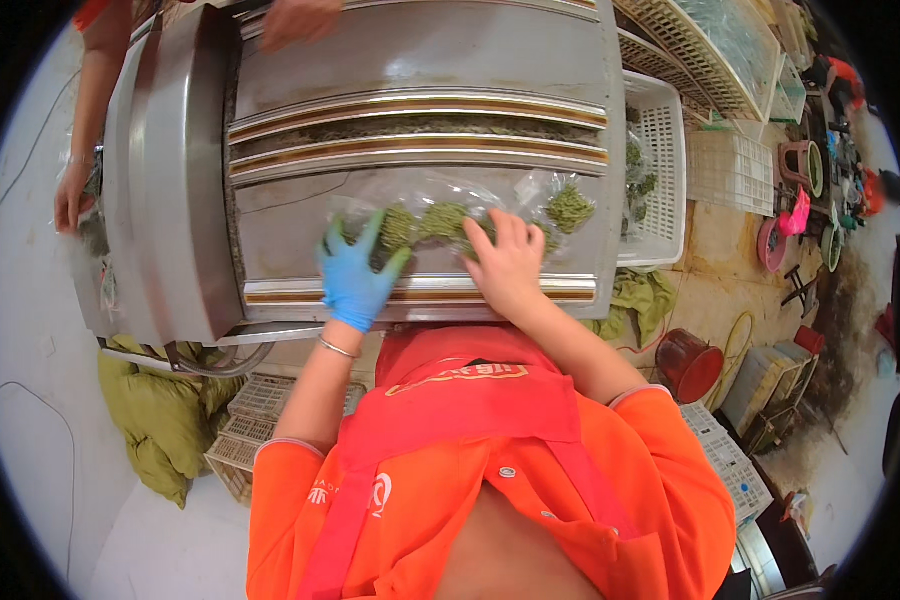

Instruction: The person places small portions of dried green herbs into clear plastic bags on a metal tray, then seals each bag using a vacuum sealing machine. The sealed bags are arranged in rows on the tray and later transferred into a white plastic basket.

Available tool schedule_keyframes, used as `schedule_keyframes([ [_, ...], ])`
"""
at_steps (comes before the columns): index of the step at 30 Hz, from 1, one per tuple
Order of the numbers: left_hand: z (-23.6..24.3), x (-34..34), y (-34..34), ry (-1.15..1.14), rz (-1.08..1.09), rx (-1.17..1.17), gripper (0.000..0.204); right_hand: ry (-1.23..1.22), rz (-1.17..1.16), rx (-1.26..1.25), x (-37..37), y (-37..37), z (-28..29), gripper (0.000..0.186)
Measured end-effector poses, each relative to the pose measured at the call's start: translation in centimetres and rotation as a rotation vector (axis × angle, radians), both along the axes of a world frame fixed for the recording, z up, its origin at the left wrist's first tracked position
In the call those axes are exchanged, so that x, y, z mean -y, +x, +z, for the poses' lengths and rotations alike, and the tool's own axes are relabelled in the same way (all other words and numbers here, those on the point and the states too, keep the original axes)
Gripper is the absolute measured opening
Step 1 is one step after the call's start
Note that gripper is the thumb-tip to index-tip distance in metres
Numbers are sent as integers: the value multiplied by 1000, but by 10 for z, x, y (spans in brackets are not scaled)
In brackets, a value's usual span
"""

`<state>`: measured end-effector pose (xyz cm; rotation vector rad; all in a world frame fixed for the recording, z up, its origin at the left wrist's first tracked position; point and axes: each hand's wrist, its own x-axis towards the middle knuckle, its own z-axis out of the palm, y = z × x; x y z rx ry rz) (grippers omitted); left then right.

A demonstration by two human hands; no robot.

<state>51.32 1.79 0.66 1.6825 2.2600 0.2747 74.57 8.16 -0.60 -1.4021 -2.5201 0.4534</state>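
- Head view, and straight to the action: clear plastic bags packed with fine green clusters (442,220) lie in a row on the grey metal machine surface (285,240), just beyond the near silver bar with its brown strip (545,290).
- On the left, the blue-gloved left hand (358,272) has its fingers spread wide at the row's left end, thumb angled towards the green; no firm grip to be seen.
- Over on the right, the bare right hand (510,262) lies palm down, fingers fanned across the bags; whether the fingertips pinch any film is hidden.
- Technique now! Good work here, I'd judge, means light, flat palms: smooth the film, part the overlapping edges, square each bag to the bar, and press no green out of shape.
- Watch the right-end bag (570,208): it sits beside the right hand, a little farther out than its neighbours, so a gentle nudge into line looks worthwhile.
- Direction check: the row's long axis runs left to right, roughly parallel to the bar. Loose film shows on the far side of the clumps; which way the mouths point, I cannot tell.
- Beyond the surface's right edge, a white perforated plastic basket (668,150) holds more bagged greens.
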Motion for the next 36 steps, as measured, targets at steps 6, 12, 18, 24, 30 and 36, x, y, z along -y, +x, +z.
schedule_keyframes([
  [6,10,-42,160,20,-64,301,74,182,-86,148,-29,179,-10,50],
  [12,10,-112,280,43,-71,1232,57,222,-369,91,-85,296,-9,49],
  [18,18,-92,253,188,-7,935,51,81,-21,-149,-85,214,16,52],
  [24,53,32,170,182,347,569,47,42,-4,-143,-90,209,-42,54],
  [30,49,215,132,155,900,347,46,33,325,-344,-78,117,11,35],
  [36,19,391,117,130,1196,189,52,-251,911,-428,42,-90,76,21],
])
